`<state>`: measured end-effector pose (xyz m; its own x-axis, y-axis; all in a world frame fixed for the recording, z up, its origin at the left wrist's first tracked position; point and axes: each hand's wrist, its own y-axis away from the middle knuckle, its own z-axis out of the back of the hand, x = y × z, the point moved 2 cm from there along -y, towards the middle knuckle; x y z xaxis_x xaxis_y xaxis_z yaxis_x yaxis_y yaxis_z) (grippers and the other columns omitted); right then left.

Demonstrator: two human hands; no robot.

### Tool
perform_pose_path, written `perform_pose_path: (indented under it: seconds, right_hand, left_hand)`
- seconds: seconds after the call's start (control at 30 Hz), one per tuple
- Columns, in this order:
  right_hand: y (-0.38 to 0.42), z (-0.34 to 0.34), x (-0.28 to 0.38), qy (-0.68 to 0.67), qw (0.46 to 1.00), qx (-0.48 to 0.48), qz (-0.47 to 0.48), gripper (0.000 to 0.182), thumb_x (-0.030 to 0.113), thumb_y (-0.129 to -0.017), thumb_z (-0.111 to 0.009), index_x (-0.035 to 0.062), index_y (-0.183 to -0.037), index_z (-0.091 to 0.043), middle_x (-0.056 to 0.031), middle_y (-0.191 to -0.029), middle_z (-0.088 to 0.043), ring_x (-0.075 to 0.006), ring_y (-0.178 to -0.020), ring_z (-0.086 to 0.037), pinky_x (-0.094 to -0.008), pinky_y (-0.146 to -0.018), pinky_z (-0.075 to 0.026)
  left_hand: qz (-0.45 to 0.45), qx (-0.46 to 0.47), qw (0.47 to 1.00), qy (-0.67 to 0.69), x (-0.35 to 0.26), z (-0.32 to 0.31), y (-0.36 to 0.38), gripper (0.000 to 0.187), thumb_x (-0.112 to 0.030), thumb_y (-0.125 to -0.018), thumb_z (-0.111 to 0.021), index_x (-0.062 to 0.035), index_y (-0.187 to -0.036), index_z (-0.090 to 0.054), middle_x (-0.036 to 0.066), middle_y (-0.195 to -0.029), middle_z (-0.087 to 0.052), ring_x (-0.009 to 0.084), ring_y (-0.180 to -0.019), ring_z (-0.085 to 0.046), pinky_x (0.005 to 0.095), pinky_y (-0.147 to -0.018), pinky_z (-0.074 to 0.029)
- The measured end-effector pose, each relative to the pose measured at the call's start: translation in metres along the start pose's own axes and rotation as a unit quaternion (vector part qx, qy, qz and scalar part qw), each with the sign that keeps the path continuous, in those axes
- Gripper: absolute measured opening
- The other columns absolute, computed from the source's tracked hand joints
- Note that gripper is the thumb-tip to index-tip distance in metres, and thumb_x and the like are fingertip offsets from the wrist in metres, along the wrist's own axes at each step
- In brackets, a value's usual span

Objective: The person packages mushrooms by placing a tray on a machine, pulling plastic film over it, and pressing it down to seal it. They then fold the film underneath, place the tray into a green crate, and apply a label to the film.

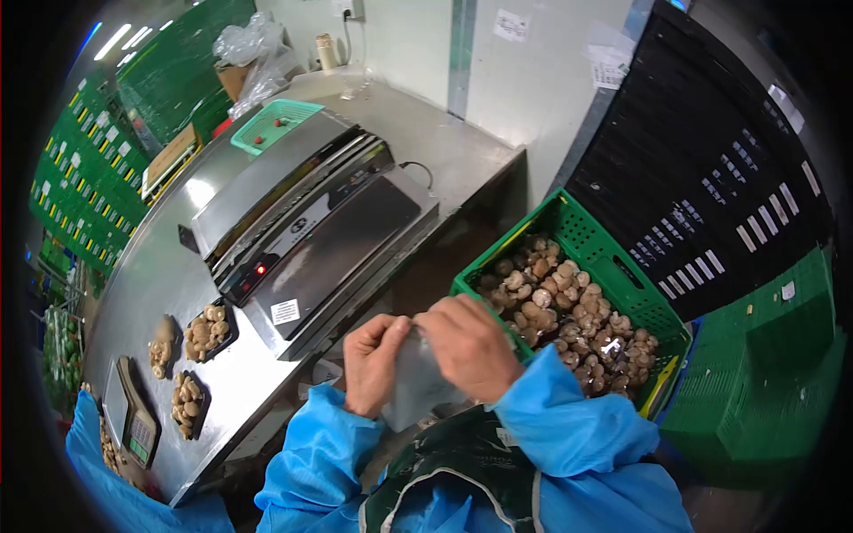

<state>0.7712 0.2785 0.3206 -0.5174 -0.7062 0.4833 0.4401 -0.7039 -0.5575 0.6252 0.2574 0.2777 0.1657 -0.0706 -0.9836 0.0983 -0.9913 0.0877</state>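
My left hand (370, 362) and my right hand (471, 346) meet in front of my apron, both closed at the top edge of a translucent plastic bag (411, 386). The bag hangs down between them, and its lower part is partly hidden. Right beyond my right hand stands a green crate (627, 289) heaped with brown mushrooms (569, 302). Ahead of my left hand is the wrapping machine (342, 235) with a lit red display.
On the metal table (173, 284) at left lie several trays of mushrooms (207, 333) and a scale (138, 426). A pale green basket (275, 124) sits behind the machine. Black crates (711, 160) and green crates (755, 373) stack at right. A blue sleeve (89, 444) shows lower left.
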Motion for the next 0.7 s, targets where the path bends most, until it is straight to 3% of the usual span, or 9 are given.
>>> perform_pose_path:
  seconds: [0.17, 0.37, 0.57, 0.7]
  right_hand:
    - [0.017, 0.001, -0.014, 0.060, 0.996, -0.052, 0.034, 0.025, 0.007, -0.070, -0.059, 0.0027, -0.095, -0.062, -0.0049, -0.087, -0.055, -0.0216, -0.078, -0.052, -0.0332, -0.070, -0.041]
    - [0.027, 0.022, -0.035, 0.089, 0.990, -0.105, 0.041, 0.027, 0.013, -0.070, -0.058, 0.0043, -0.096, -0.061, -0.0059, -0.094, -0.056, -0.0217, -0.089, -0.053, -0.0366, -0.075, -0.039]
    - [0.030, 0.039, -0.046, 0.073, 0.988, -0.131, 0.030, 0.026, 0.013, -0.071, -0.058, 0.0056, -0.097, -0.061, -0.0063, -0.096, -0.055, -0.0219, -0.090, -0.053, -0.0367, -0.076, -0.038]
    - [0.028, 0.048, -0.052, 0.034, 0.987, -0.153, 0.021, 0.028, 0.010, -0.070, -0.060, 0.0064, -0.098, -0.061, -0.0056, -0.094, -0.055, -0.0213, -0.088, -0.052, -0.0366, -0.076, -0.038]
  left_hand:
    - [0.004, -0.015, 1.000, 0.002, 0.001, -0.016, -0.010, 0.017, -0.014, -0.089, -0.057, -0.0009, -0.079, -0.062, -0.004, -0.068, -0.055, 0.0023, -0.062, -0.046, 0.0190, -0.054, -0.035]
    - [-0.038, -0.013, 0.995, -0.088, 0.000, -0.044, -0.023, 0.020, -0.017, -0.089, -0.058, -0.0003, -0.078, -0.061, -0.004, -0.066, -0.054, 0.0026, -0.062, -0.043, 0.0195, -0.054, -0.033]
    - [-0.119, -0.047, 0.976, -0.175, -0.018, -0.070, -0.026, 0.018, -0.015, -0.089, -0.058, -0.0011, -0.078, -0.059, -0.004, -0.067, -0.052, 0.0031, -0.062, -0.042, 0.0188, -0.056, -0.034]
    - [-0.128, -0.050, 0.971, -0.193, -0.027, -0.081, -0.027, 0.018, -0.016, -0.089, -0.058, -0.0013, -0.078, -0.058, -0.004, -0.068, -0.053, 0.0032, -0.063, -0.042, 0.0192, -0.056, -0.035]
